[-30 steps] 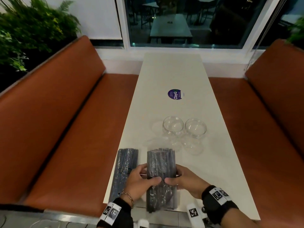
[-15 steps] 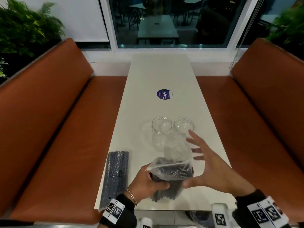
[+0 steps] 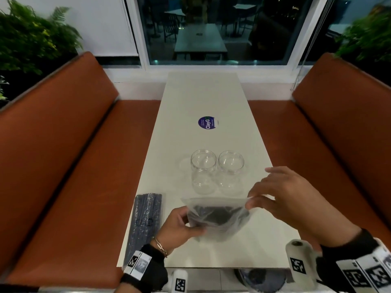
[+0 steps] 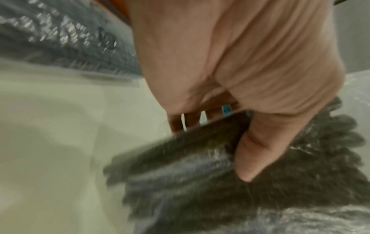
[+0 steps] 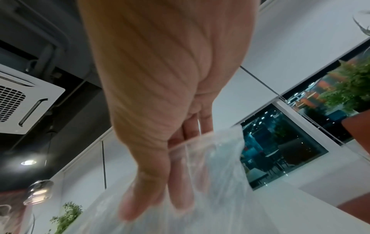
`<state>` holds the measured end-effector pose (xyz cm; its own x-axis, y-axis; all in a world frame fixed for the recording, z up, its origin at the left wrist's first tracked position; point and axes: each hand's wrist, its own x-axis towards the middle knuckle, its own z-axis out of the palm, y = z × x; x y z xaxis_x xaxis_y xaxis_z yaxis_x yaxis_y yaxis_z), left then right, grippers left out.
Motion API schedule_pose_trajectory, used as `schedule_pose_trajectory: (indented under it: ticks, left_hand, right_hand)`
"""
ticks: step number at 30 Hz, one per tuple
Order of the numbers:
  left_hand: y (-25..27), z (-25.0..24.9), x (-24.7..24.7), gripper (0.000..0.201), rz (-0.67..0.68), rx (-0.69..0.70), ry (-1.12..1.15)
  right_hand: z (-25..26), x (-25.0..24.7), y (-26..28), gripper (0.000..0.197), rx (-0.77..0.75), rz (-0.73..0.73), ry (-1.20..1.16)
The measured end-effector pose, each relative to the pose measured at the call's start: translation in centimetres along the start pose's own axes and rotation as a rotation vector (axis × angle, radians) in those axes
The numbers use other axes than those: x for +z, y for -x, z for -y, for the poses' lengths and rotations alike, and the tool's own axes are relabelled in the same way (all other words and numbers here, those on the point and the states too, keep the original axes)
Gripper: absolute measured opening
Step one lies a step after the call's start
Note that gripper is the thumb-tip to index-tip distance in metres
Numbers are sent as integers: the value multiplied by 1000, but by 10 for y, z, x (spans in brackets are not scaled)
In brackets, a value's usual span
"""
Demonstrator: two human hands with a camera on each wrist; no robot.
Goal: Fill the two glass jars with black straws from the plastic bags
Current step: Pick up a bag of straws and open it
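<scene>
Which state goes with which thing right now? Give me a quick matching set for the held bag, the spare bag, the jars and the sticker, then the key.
Things:
1. held bag of straws
2. spare bag of straws
3. two glass jars
4. round sticker

States:
A. empty, upright, side by side mid-table
B. lying flat near the table's left edge
C. blue, beyond the jars
D. gripped by the left hand, its top edge pinched by the right hand

Pairs: 1-D, 2-B, 3-A, 4-C

Clear glass jars (image 3: 216,172), crinkly glossy plastic bag (image 3: 218,216).
</scene>
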<state>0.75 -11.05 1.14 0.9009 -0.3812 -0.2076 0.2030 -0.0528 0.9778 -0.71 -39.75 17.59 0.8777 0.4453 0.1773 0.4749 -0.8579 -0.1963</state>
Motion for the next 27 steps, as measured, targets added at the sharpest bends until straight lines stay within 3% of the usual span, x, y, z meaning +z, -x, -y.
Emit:
schedule_pose_trajectory:
  ticks: [3,8,13,17,23,27]
  left_hand:
    - [6,-19,1,51,-20,76,38]
    - [4,-39,6,26,-289,203,13]
    - [0,-48,5,24,-303,265,-19]
    - [-5,-54,5,23,-360,269,-12]
    - [-7,-55,8,11,-391,246,10]
    - [-8,-58,9,12,-390,222,39]
  right_hand:
    - [2,9,5,27,63,-46,-45]
    - [-5,19,14,30,144,-121,-96]
    - [-13,20,19,29,156,-109,-87]
    - [-20,16,23,13,223,-87,-83]
    - [-26,-7,30,40,390,58,-97]
    - [3,-17,13,62,232,-49,-51]
